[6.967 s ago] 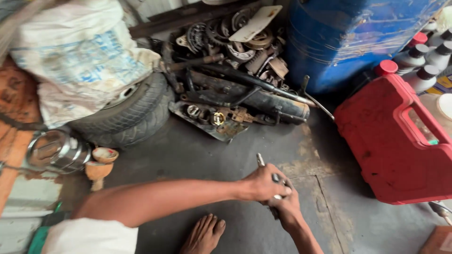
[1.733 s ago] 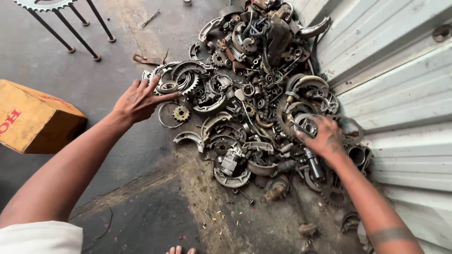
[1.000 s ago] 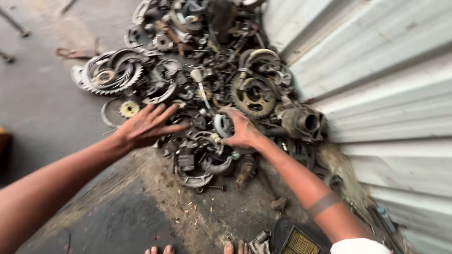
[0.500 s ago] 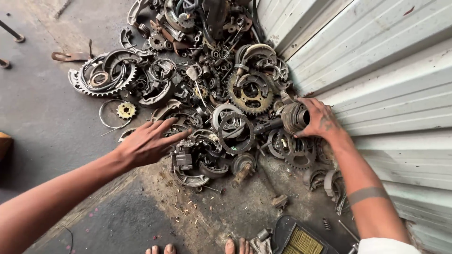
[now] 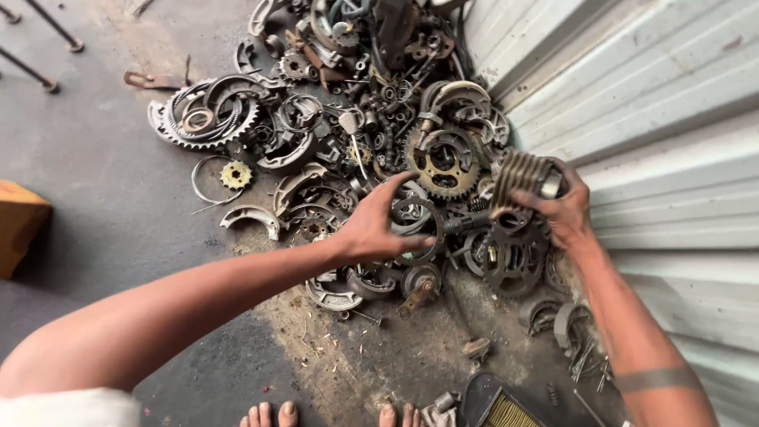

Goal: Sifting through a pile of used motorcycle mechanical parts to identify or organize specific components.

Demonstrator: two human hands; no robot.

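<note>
A heap of used motorcycle parts (image 5: 348, 134) lies on the concrete floor: sprockets, brake shoes, rings and springs. My right hand (image 5: 563, 212) grips a ribbed, finned metal cylinder (image 5: 518, 178) at the heap's right edge, next to the wall. My left hand (image 5: 378, 228) reaches into the middle of the heap. Its thumb and fingers are curved apart around a dark metal ring (image 5: 417, 231), and I cannot tell if they grip it. A brass-coloured sprocket (image 5: 443, 164) lies between the two hands.
A corrugated metal wall (image 5: 656, 134) runs along the right. A large toothed sprocket (image 5: 207, 119) and a small yellow sprocket (image 5: 236, 174) lie at the heap's left. An orange box (image 5: 20, 225) is at the left edge, my toes (image 5: 273, 413) and a filter (image 5: 494, 405) at the bottom.
My right hand has closed on the finned cylinder and raised it off the heap. My left hand has moved right, from flat on the parts to curved around the ring.
</note>
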